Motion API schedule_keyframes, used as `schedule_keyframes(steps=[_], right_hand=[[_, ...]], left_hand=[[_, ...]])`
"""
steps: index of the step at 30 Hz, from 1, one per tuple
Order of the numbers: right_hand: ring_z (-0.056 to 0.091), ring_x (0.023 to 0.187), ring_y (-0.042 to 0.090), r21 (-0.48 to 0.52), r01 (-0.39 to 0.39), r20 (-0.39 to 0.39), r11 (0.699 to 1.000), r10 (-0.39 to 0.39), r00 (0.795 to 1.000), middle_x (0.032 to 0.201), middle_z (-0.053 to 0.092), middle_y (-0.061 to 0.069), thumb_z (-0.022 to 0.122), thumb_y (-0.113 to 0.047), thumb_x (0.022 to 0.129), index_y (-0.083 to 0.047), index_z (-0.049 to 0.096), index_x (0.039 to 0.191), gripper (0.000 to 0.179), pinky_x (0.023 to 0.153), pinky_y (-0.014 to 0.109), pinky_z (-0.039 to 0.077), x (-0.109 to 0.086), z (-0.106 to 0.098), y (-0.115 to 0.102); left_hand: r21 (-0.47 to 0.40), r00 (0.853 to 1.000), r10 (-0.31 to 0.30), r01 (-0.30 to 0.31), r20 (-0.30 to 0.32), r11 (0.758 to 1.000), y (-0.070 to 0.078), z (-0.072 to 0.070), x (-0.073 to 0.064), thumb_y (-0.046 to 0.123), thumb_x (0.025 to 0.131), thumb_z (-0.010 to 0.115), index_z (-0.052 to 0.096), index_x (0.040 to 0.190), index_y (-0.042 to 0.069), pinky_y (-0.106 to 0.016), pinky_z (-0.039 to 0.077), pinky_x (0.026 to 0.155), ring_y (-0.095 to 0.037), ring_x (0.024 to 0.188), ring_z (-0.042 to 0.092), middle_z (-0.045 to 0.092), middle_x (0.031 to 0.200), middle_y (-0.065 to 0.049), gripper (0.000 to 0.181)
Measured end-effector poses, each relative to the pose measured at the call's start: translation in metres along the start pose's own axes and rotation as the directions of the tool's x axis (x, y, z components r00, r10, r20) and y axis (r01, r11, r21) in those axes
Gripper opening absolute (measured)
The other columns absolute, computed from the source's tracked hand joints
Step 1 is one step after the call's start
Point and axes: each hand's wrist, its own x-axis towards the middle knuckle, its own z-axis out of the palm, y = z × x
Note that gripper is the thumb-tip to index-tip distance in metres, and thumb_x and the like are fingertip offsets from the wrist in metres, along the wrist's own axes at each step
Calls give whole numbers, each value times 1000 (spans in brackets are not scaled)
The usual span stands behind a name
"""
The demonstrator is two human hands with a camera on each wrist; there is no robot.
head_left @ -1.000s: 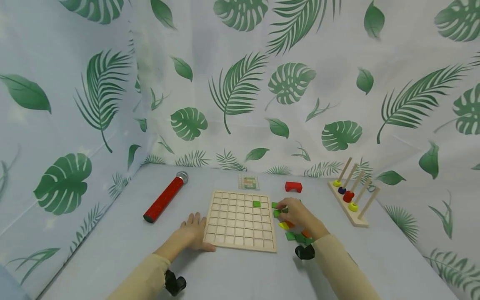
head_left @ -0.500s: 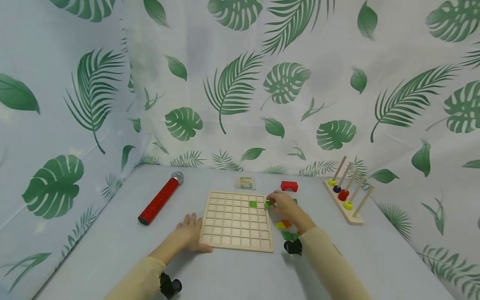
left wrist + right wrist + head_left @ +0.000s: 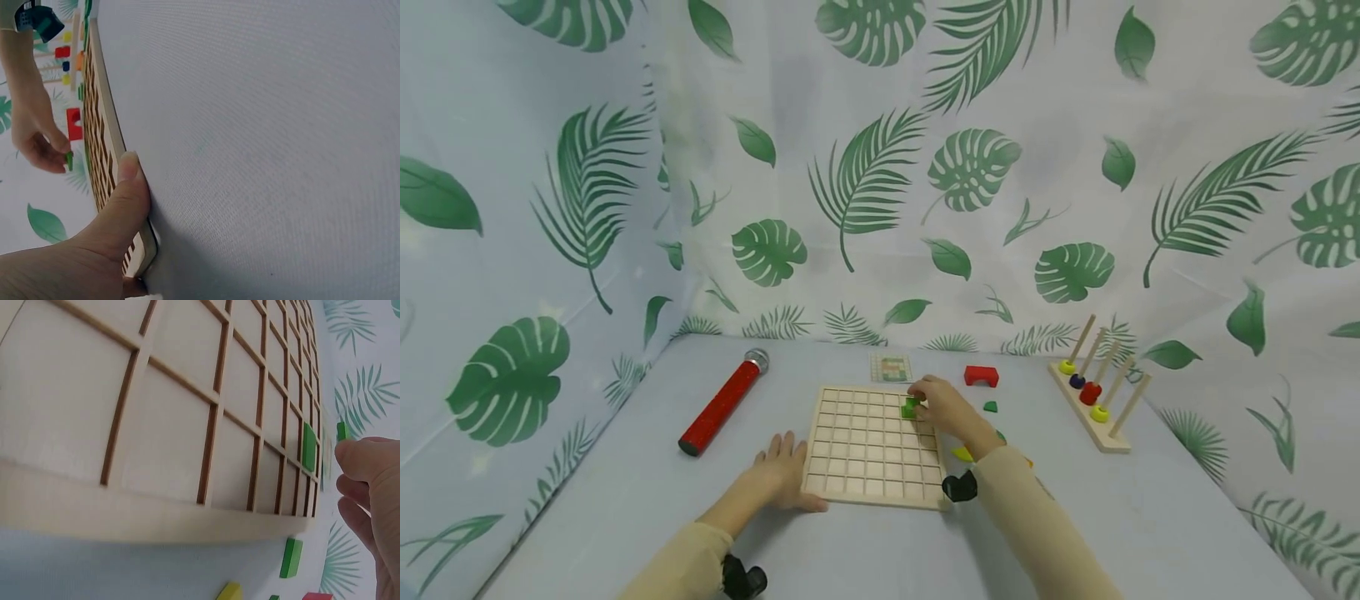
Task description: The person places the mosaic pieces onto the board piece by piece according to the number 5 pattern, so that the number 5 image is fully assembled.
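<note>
Placing step, I judge. Your right hand (image 3: 951, 408) pinches a green tile (image 3: 342, 431) over the board's far-right part, near the seated tile (image 3: 309, 448). Your left hand (image 3: 781, 477), fingers straight, braces the board (image 3: 872, 454). Next likely calls for squaring, then lowering.

Right hand (image 3: 949, 410) shifted from the loose tiles (image 3: 962, 454) to above the far right part of the gridded board (image 3: 865, 450), bringing a pinched green tile (image 3: 69, 161) along.

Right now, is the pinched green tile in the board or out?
Out: wrist views show the right hand pinching the green tile above the grid board.
</note>
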Motion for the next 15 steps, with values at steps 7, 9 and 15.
schedule_keyframes(steps=[7,9,15], right_hand=[[58,87,19,-3,-11,36,1000,12,999,92,59,4,72,-4,82,-2,65,103,22,78,32,51,10,11,-3],[58,88,19,-3,-22,47,1000,22,999,93,59,5,72,-4,83,-1,66,104,22,79,33,51,12,14,-4],[59,91,23,-15,28,41,999,-28,999,97,61,8,70,-2,83,0,66,104,22,79,35,51,17,20,-13]], left_hand=[[4,1000,-9,9,3,1000,1,0,-1,55,72,75,34,139,-10,-60,24,105,-48,135,20,24,145,-33,102],[7,1000,-9,9,0,1000,1,1,-1,55,72,75,34,139,-10,-59,24,104,-48,135,21,24,145,-33,102],[12,1000,-8,8,-18,1000,-1,2,1,55,71,75,35,138,-10,-59,25,104,-48,134,22,26,145,-32,101]])
